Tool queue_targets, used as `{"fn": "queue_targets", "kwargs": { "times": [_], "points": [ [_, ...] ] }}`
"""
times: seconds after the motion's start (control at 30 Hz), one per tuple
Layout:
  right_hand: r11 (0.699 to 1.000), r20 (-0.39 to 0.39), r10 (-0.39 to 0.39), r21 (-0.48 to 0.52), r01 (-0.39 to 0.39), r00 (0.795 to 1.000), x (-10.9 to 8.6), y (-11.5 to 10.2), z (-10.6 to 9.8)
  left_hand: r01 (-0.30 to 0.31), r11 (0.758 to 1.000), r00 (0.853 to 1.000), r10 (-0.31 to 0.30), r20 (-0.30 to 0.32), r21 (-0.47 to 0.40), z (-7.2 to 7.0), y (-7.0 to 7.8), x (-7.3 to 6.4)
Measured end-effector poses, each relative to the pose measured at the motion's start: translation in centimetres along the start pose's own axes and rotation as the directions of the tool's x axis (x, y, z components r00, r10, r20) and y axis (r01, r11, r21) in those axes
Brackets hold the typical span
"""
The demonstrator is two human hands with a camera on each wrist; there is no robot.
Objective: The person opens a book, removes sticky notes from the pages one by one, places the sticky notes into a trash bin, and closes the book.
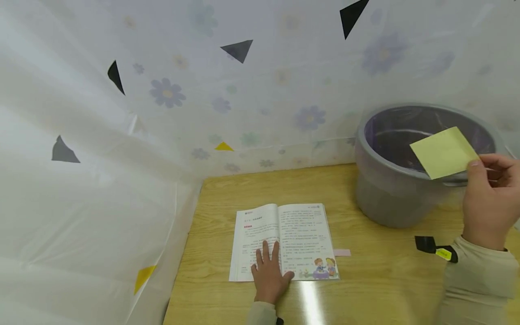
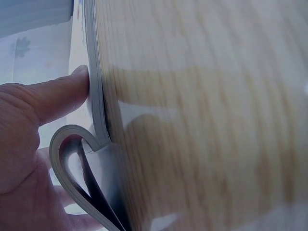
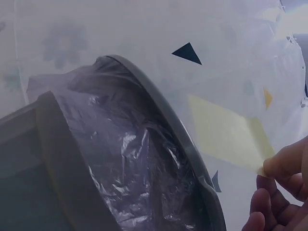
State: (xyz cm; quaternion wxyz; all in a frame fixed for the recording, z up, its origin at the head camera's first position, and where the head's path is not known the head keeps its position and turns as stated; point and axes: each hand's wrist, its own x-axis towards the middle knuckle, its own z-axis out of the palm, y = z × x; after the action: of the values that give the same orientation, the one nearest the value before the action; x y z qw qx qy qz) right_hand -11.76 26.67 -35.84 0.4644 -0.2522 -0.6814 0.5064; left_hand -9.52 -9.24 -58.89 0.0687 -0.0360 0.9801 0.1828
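Note:
An open book lies on the wooden table, with printed text and a small cartoon picture at its lower right. My left hand rests on the book near the fold, fingers spread and straight; in the left wrist view the thumb touches the pages, which curve up at the fold. A pink paper tab sticks out from the book's right side. My right hand pinches a yellow sticky note by one corner, above the rim of a grey bin.
A crinkled translucent bag lines the bin, which stands at the table's back right. Behind the wooden table hangs a floral sheet with black, grey and yellow pieces on it. Another white sheet borders the left side.

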Motion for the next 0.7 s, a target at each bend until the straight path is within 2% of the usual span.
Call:
{"fn": "queue_targets", "kwargs": {
  "times": [0.13,0.5,0.6,0.7],
  "points": [
    [0.999,-0.041,0.008,-0.032,-0.009,0.999,0.6,-0.2,0.3,0.003,1.0,1.0,-0.003,0.0,0.006,0.2,0.0,0.0],
    [0.998,-0.04,-0.038,-0.054,0.036,0.998,1.5,-0.6,1.6,-0.012,1.0,1.0,0.012,-0.011,-0.012,-0.2,0.1,-0.2],
    [0.996,-0.05,-0.075,-0.053,0.073,0.996,2.0,-0.6,1.9,-0.014,1.0,1.0,0.014,-0.016,-0.011,-0.3,0.1,-0.2],
    [0.986,-0.053,-0.156,-0.071,0.152,0.986,2.5,-0.1,2.2,-0.01,1.0,1.0,0.01,-0.012,-0.007,-0.4,0.2,-0.3]
  ]
}}
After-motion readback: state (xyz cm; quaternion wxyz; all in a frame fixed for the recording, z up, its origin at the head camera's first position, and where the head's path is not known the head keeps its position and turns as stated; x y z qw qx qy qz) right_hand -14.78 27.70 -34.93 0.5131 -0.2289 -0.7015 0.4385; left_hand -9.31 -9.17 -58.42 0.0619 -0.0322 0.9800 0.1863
